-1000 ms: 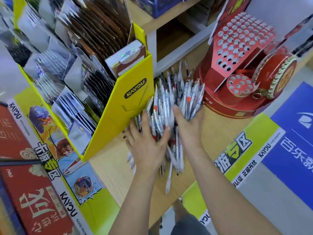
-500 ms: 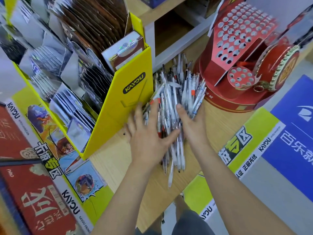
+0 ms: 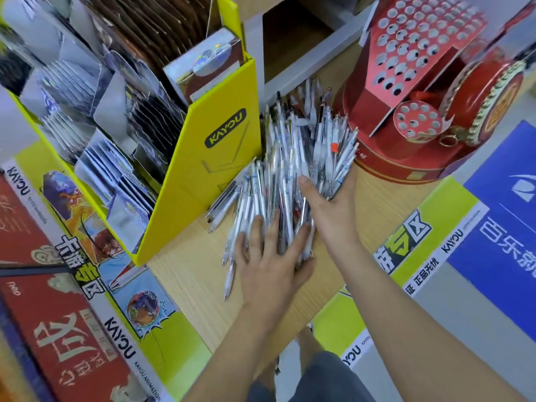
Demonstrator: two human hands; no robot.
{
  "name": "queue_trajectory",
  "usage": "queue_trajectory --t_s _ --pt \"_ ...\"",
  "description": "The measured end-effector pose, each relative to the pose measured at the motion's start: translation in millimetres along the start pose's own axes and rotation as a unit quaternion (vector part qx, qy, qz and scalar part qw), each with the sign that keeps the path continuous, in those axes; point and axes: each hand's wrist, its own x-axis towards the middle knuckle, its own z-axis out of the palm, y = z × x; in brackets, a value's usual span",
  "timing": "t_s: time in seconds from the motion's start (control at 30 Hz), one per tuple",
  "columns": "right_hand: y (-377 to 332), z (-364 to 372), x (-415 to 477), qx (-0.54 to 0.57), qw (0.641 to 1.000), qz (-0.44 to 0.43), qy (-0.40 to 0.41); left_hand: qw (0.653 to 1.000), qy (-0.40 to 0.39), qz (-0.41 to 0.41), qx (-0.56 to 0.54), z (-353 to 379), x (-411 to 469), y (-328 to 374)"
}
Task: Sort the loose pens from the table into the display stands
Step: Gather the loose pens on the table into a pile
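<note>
A big heap of loose white pens (image 3: 293,158) lies on the wooden table (image 3: 188,274), between a yellow card box and a red stand. My left hand (image 3: 272,262) lies on the near end of the heap, fingers spread and curled over the pens. My right hand (image 3: 330,204) cups the heap's right side, thumb pressed into the pens and fingers underneath a bundle. The red pen display stand (image 3: 412,53) with rows of empty round holes stands at the right rear, touching the heap.
A yellow KAYOU card display box (image 3: 214,158) full of card packs stands left of the pens. Red and yellow printed boards (image 3: 58,314) lie at the left. A shelf opening (image 3: 293,33) is behind. The table's front edge runs by a green and blue banner (image 3: 435,242).
Both hands have gathered the heap closer together. My left hand slid back toward the near end, my right hand moved further right under the pens.
</note>
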Motion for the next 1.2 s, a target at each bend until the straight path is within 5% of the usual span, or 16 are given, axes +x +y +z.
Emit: queue_trajectory --t_s 0.17,0.3,0.37,0.47,0.67,0.83,1.2 --pt "0 -2 5 0.017 1.0 0.015 0.007 1.0 -0.006 0.022 -0.014 -8 19 -18" --pt "3 0 -1 0.01 1.0 -0.013 0.021 0.989 0.095 0.058 -0.098 -18 5 -32" --pt "4 3 -5 0.0 0.999 -0.013 0.03 0.977 0.13 0.003 -0.17 -26 -3 -40" --pt "9 9 -6 -0.016 0.998 -0.011 0.056 0.965 0.088 -0.13 -0.211 -37 2 -47" --pt "15 21 -11 -0.043 0.994 -0.02 0.102 0.965 -0.022 -0.245 -0.088 -32 18 -55" --pt "7 48 -23 -0.022 0.99 -0.035 0.136 0.928 -0.025 -0.308 -0.207 -16 40 -36" --pt "5 35 -19 -0.064 0.995 -0.017 0.077 0.96 -0.041 -0.25 -0.123 -14 52 -41"
